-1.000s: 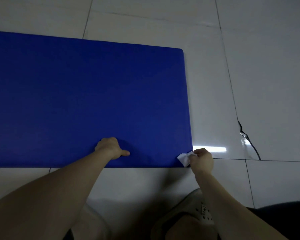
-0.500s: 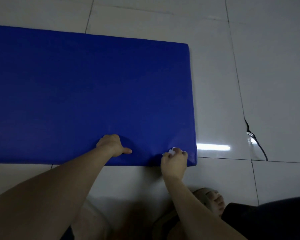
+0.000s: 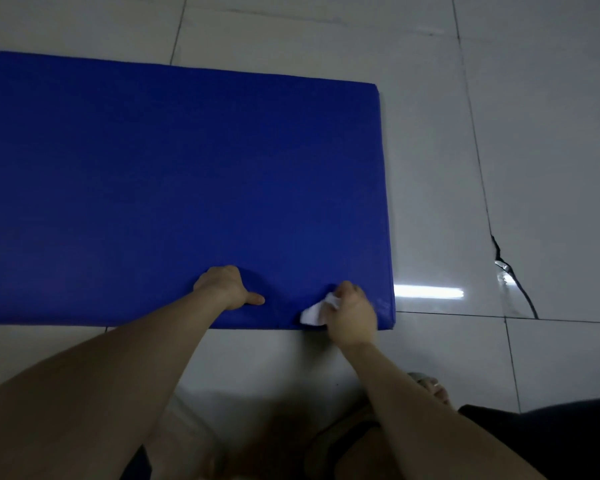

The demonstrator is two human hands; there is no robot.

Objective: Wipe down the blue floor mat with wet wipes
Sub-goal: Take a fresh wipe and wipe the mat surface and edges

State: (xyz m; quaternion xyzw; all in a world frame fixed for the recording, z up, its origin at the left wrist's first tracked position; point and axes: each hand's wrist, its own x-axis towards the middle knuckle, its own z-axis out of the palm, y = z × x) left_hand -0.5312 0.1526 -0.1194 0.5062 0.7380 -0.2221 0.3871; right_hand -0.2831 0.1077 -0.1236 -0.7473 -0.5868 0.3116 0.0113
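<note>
The blue floor mat (image 3: 174, 181) lies flat on the tiled floor and fills the left and middle of the head view. My left hand (image 3: 227, 287) presses down on the mat near its front edge, fingers curled and thumb pointing right. My right hand (image 3: 352, 317) is shut on a crumpled white wet wipe (image 3: 314, 311) and holds it against the mat's near right corner. Part of the wipe sticks out to the left of the hand; the remainder is hidden in my fist.
Glossy white floor tiles (image 3: 499, 168) surround the mat. A dark crack (image 3: 511, 275) runs through the tile on the right, beside a bright light reflection (image 3: 428, 292). My foot in a sandal (image 3: 426, 386) and dark clothing (image 3: 551, 441) are at the bottom right.
My right hand with the wipe slid left from the mat's right corner along the front edge, then came partway back right. My left hand has stayed pressed on the mat.
</note>
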